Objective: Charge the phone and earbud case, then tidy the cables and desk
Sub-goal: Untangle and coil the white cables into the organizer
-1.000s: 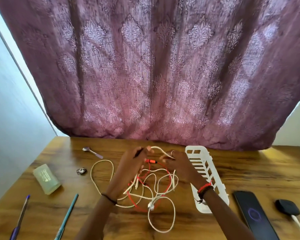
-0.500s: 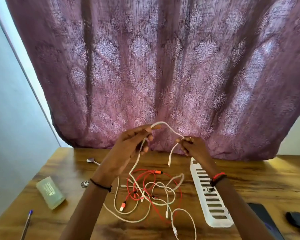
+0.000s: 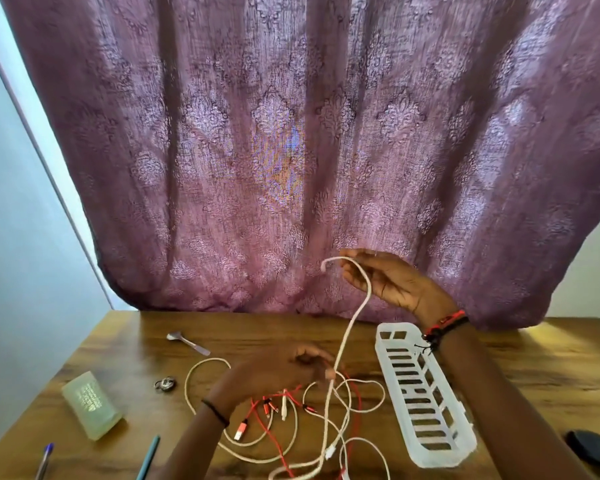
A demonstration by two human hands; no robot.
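- Purple curtain [image 3: 291,150] behind, wooden table [image 3: 534,358]: untangling step, probably.
- right hand [image 3: 395,285] fingers [image 3: 352,277] curl round white cable [image 3: 347,337], raised; strand trails below them into cable tangle [image 3: 312,408] under left hand [image 3: 274,374], grip blurred.
- Next: pull strand free gently.

Right grip [image 3: 392,284] is up well above the bench [image 3: 534,368], palm turned inward, thumb on top, fingers half-curled, w/ the white cable [image 3: 350,327] pinched btwn thumb & fingers. Right forearm slopes up steeply from the near bench edge. Left grip [image 3: 281,372] hangs low, just over the bench, knuckles up, blurred, fingertips bunched on the same cable. Left forearm slants in from the near edge.
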